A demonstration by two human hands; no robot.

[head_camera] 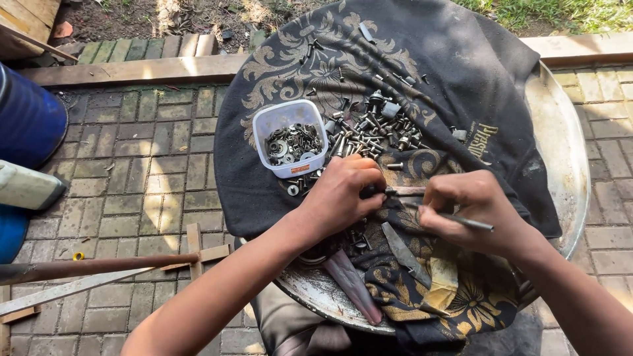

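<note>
Black cloth (pixel 422 53), thin rod (pixel 469 221) in right hand (pixel 471 204)

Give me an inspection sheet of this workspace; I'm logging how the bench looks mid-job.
Surface: round metal tray draped with a black gold-patterned cloth.
Job's things: pile of bolts; thin metal rod.
Clutter: plastic tub of washers; flat blade.
Grippers: left hand pinches a small piece; right hand holds the rod.
Cables: nothing seen.
Surroundings: brick paving, blue barrel, wooden strips, rusty pipe.
</note>
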